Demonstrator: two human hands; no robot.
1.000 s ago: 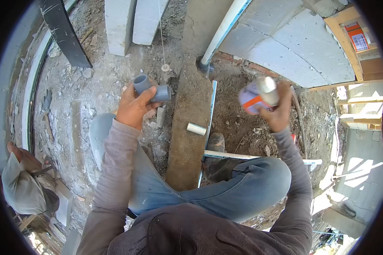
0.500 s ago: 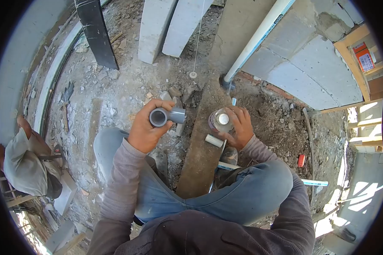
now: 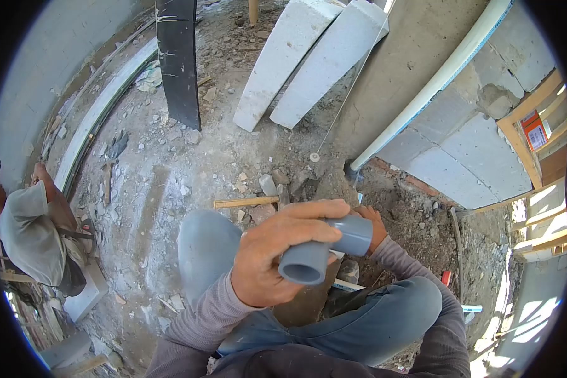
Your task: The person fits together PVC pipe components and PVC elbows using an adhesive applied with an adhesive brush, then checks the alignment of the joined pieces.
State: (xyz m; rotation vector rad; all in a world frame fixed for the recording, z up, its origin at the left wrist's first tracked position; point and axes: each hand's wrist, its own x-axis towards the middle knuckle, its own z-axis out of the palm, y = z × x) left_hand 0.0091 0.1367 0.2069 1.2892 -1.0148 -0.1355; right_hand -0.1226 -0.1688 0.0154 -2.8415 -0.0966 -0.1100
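A grey plastic pipe tee (image 3: 303, 263) is held up close to the camera, with the fingers of my left hand (image 3: 277, 249) wrapped round it. One of its round openings faces the camera and another branch points right. Behind that branch is my right hand (image 3: 377, 228), mostly hidden, so its fingers and anything in them cannot be made out. The jar seen before is out of sight behind the tee and hands. Below, a brown board (image 3: 302, 310) shows between my bent legs.
A hammer with a wooden handle (image 3: 246, 202) lies beyond my left knee. White blocks (image 3: 290, 60), a black plank (image 3: 177, 69) and a long white pipe (image 3: 431, 91) stand ahead. Another person (image 3: 34, 233) crouches at the far left. Rubble covers the ground.
My left hand has brought the tee right and nearer the camera, now in front of my right hand. The view has shifted, and the hammer now shows.
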